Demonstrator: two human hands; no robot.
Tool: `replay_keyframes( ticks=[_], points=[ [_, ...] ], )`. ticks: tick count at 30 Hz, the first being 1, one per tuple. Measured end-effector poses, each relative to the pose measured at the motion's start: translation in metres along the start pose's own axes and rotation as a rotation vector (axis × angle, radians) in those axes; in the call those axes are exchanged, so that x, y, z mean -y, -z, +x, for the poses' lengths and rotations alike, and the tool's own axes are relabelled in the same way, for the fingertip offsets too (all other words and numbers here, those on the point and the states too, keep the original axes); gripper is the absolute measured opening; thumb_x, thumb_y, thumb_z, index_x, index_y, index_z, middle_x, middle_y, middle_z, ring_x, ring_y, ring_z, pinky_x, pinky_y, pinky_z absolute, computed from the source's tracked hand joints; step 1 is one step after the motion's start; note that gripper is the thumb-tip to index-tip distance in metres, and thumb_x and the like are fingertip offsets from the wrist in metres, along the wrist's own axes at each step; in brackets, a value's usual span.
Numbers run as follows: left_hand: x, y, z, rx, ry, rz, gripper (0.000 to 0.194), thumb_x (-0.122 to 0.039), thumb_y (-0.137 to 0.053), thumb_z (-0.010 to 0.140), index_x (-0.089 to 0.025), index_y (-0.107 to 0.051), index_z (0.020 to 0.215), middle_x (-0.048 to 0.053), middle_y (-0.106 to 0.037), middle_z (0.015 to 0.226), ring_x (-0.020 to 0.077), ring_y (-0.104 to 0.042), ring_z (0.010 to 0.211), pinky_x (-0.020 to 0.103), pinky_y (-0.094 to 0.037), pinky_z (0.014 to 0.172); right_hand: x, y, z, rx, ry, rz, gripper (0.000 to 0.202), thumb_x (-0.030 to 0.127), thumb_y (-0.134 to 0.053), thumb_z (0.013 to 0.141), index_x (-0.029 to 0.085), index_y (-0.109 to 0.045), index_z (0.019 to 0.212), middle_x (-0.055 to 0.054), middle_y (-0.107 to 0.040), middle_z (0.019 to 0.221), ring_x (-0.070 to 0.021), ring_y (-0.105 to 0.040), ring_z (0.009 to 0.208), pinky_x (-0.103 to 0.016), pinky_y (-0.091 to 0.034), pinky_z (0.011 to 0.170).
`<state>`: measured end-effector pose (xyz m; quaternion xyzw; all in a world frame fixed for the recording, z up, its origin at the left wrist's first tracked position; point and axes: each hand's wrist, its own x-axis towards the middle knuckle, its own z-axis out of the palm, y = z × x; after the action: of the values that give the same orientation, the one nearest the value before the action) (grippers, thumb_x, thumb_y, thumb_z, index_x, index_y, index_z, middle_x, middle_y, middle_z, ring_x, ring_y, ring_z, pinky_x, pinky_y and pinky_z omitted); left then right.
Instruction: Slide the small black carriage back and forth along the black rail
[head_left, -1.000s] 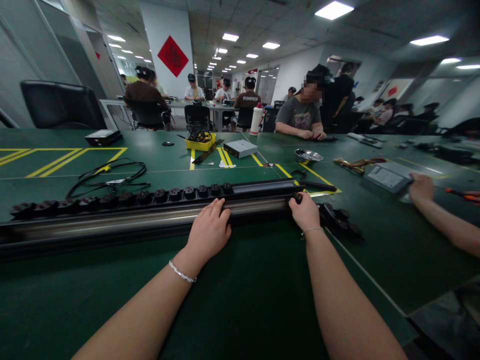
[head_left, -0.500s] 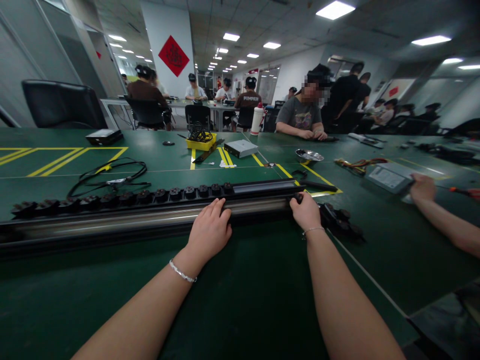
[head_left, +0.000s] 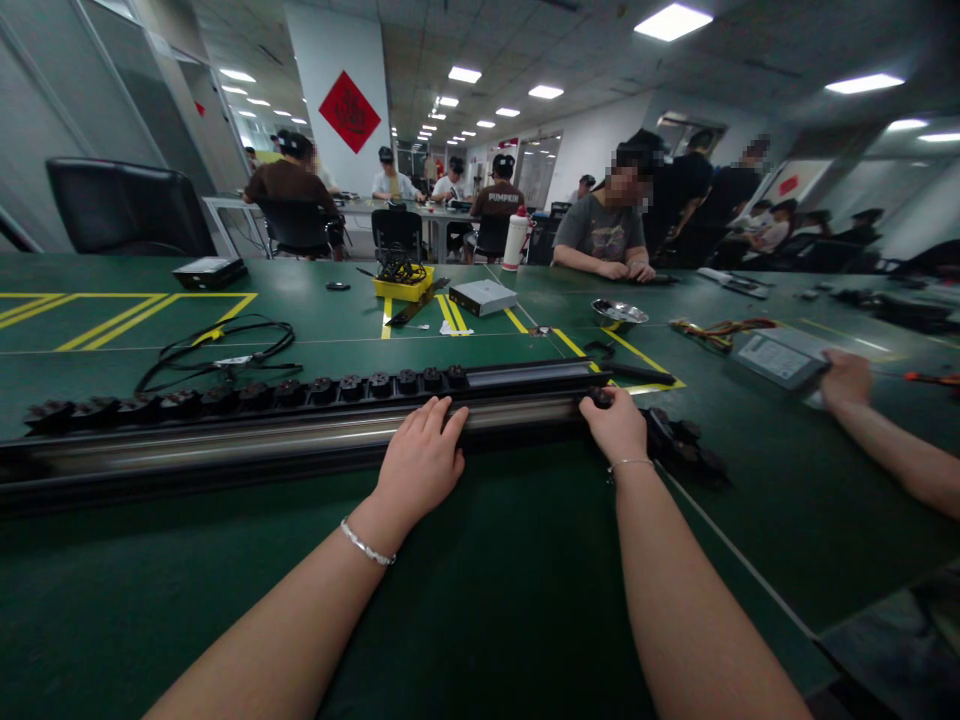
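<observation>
A long black metal channel, shiny inside like the housing of a power strip, lies across the table before me. My left hand rests on it with fingers stretched over the trough and the thumb apart. At the channel's right end, my right hand pinches a small black piece that looks like a socket module; the fingers hide part of it. Just behind lies a second black strip carrying a row of black socket modules. More black modules lie to the right of my right hand.
Behind the strips are a coiled black cable, a yellow box of cables, a grey drive and a metal bowl. At right, another person's hand touches a power supply. A person sits across the table.
My right hand has shifted slightly right and its grip has turned a little, showing more of the black piece. My left hand stays almost in place, with its thumb slightly raised.
</observation>
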<state>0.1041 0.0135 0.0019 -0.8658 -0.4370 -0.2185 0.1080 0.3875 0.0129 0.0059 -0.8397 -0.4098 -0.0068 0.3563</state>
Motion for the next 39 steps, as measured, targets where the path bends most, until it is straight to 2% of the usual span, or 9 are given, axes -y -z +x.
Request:
replay_keyframes(
  ticks=[7,15,21,31,39],
  points=[
    [0.0004,0.0001,-0.0006,0.002,0.001,0.007,0.046,-0.025,-0.048,0.080,-0.018,-0.048,0.125,0.012,-0.047,0.134,0.0268,-0.041,0.125,0.041,-0.037,0.102,0.0020,0.0007,0.0027,0.058,-0.029,-0.053,0.038,0.040,-0.052,0.069,0.016,-0.067,0.094,-0.010,-0.067,0.088,-0.0261,-0.060,0.085,-0.034,-0.044,0.076],
    [0.0001,0.0007,-0.0004,0.003,0.012,-0.007,0.045,-0.025,-0.049,0.079,-0.019,-0.049,0.124,0.012,-0.047,0.134,0.0268,-0.042,0.125,0.042,-0.037,0.102,-0.0004,-0.0007,0.0042,0.055,-0.016,-0.025,0.039,0.039,-0.052,0.069,0.020,-0.065,0.101,-0.007,-0.066,0.089,-0.0239,-0.059,0.083,-0.033,-0.044,0.076],
    [0.0001,0.0008,0.0000,-0.001,0.017,-0.017,0.043,-0.025,-0.049,0.079,-0.020,-0.050,0.122,0.012,-0.048,0.134,0.0267,-0.042,0.124,0.042,-0.038,0.101,-0.0017,-0.0014,0.0033,0.014,0.000,0.020,0.036,0.035,-0.052,0.070,0.020,-0.063,0.101,-0.006,-0.065,0.088,-0.0217,-0.058,0.082,-0.031,-0.043,0.076],
    [-0.0001,0.0002,0.0001,-0.004,0.013,-0.009,0.043,-0.024,-0.050,0.078,-0.020,-0.051,0.121,0.012,-0.048,0.133,0.0270,-0.043,0.124,0.042,-0.038,0.101,-0.0015,-0.0045,0.0035,-0.044,-0.006,0.028,0.037,0.031,-0.050,0.071,0.015,-0.062,0.103,-0.009,-0.065,0.092,-0.0223,-0.058,0.085,-0.032,-0.044,0.080],
    [0.0000,-0.0004,-0.0005,0.002,0.014,0.003,0.043,-0.025,-0.048,0.079,-0.020,-0.050,0.122,0.012,-0.047,0.134,0.0268,-0.042,0.124,0.041,-0.038,0.101,0.0003,-0.0053,0.0023,-0.089,-0.007,0.042,0.045,0.029,-0.049,0.072,0.012,-0.058,0.113,-0.012,-0.065,0.103,-0.0237,-0.058,0.093,-0.036,-0.041,0.089]
  ],
)
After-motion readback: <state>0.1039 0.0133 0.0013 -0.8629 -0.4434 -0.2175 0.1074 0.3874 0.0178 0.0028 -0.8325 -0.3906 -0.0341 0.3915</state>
